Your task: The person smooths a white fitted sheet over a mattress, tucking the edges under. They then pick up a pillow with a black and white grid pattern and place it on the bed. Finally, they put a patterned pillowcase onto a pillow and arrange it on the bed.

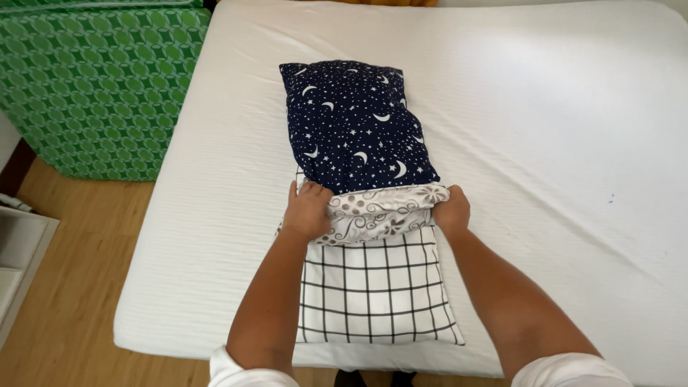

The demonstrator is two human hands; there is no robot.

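Observation:
A pillow in a dark blue cover with white moons and stars (pixel 355 129) lies lengthwise on a white mattress (pixel 545 143). Its near end sits inside a white pillowcase with a black grid (pixel 373 294). The case's mouth is turned back, showing a grey floral lining (pixel 376 211). My left hand (pixel 307 209) grips the left side of that turned-back edge. My right hand (pixel 451 209) grips the right side, its fingers tucked into the fabric. Both forearms reach in from the near edge of the mattress.
A green patterned mattress or cushion (pixel 100 79) stands to the left of the bed. A wooden floor (pixel 72 301) runs along the left side, with a pale piece of furniture (pixel 18 251) at the far left edge.

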